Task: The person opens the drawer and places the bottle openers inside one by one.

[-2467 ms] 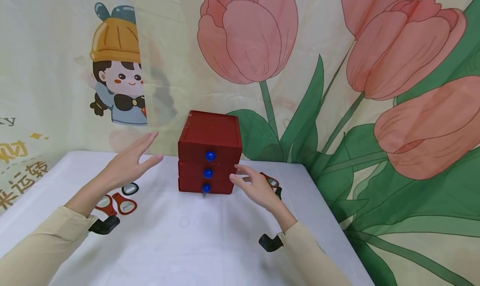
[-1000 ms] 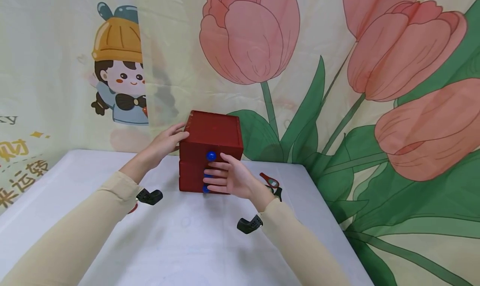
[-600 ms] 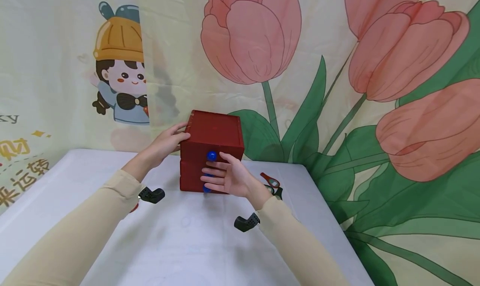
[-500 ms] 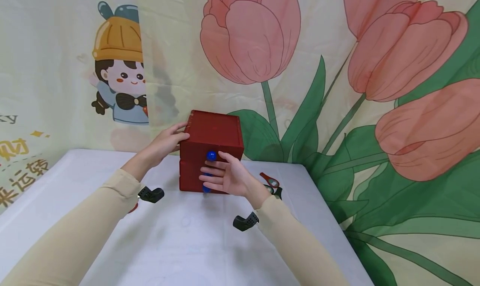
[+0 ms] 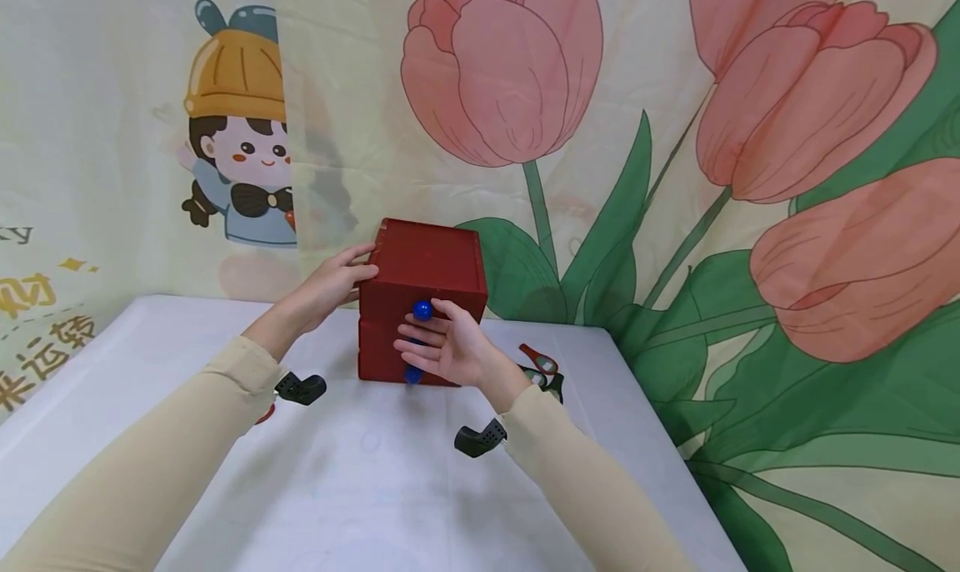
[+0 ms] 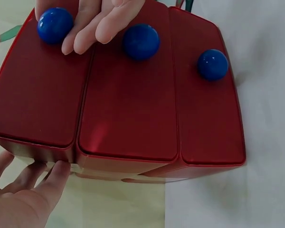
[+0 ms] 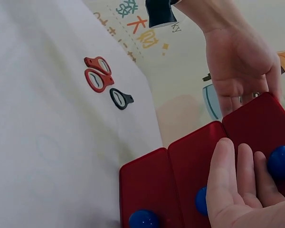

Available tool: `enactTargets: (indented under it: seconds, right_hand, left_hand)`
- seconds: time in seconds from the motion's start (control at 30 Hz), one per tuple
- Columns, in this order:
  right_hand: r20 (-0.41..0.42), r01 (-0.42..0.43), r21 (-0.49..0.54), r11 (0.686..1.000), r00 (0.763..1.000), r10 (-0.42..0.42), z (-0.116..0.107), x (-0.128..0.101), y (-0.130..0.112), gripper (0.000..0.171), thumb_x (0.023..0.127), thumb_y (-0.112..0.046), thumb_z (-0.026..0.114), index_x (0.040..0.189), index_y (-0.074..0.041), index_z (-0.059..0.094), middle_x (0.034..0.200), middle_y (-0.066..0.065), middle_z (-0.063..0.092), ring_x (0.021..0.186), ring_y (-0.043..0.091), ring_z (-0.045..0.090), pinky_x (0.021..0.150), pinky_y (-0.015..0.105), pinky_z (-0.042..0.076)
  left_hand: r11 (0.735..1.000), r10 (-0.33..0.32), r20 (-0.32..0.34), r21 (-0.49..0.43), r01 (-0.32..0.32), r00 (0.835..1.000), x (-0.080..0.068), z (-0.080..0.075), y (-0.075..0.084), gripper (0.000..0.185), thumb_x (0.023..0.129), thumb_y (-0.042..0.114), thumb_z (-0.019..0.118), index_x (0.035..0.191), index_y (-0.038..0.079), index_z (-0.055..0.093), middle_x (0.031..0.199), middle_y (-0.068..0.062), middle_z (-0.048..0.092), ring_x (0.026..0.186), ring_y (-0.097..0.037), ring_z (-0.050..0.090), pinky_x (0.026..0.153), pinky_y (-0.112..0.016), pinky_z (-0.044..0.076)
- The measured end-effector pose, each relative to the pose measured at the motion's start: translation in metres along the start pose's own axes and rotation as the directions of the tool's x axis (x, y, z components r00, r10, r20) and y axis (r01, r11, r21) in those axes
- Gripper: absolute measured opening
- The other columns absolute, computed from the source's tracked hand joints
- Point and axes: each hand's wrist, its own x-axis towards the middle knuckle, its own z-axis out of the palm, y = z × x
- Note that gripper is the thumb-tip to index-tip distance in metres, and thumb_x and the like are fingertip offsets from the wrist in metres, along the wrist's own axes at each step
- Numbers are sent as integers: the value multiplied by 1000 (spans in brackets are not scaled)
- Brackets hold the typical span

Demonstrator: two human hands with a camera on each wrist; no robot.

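Toward the left edge of the white-clothed table [image 5: 375, 497], I pick up two red teardrop-shaped pieces [image 7: 106, 84] and a black teardrop-shaped piece [image 7: 127, 100] through the right wrist camera; from the head, the left sleeve [image 5: 180, 439] hides nearly all of them.

The left hand [image 5: 313, 295] was well apart from the red three-drawer chest [image 5: 427, 263] a couple of seconds ago. Now it lies against the chest's left side, thumb by the top edge, fingers extended and wrapped round nothing. I read that as bracing. The chest itself stands near the table's far edge, between the far corners.

The right hand [image 5: 453, 348] has come across the drawer fronts and risen slightly, bringing thumb and index finger about the top blue knob [image 5: 422, 310]. Its other fingers are straight and loosely spread before the middle blue knob [image 6: 141, 42]; the bottom blue knob [image 5: 412, 375] shows below. I see no firm pinch, and cannot tell whether the top knob is touched. All three drawers look closed, so I judge only the hands' placement has changed.

Toward the right edge, more teardrop pieces [image 5: 532, 354] lie beyond the right wrist, untouched.
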Motion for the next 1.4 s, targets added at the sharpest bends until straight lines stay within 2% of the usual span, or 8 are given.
enactTargets:
  seconds: [0.33,0.7,1.1,1.4]
  right_hand:
    - [-48,18,-7,1000,999,-19,4,1,0,54,108,-46,56,141,-5,66,141,13,68,132,33,66,113,43,51]
    - [-52,30,39,999,998,-28,1,6,2,51,107,-43,60,137,-3,68,138,16,70,129,31,68,108,37,55]
    - [-43,51,-36,998,998,-53,0,3,4,51,108,-44,59,136,-3,68,136,16,71,124,31,71,106,38,56]
    - [-30,48,-55,997,998,-50,-2,-6,8,53,108,-45,58,138,-2,67,136,17,71,125,32,70,107,39,55]
  left_hand:
    - [1000,13,15,-14,-13,1000,0,-2,-2,72,113,29,47,173,17,10,173,-22,25,156,-42,34,128,-60,26]
    - [999,11,30,-34,-10,999,2,-5,-4,73,112,31,50,173,20,10,173,-22,26,156,-43,34,128,-61,25]
    - [999,3,36,-41,-2,999,2,-9,-4,73,112,30,50,173,21,10,171,-23,29,154,-43,37,128,-61,25]
    - [999,3,49,-52,0,999,1,-8,-3,74,112,30,51,173,20,10,171,-23,30,154,-43,37,127,-61,26]
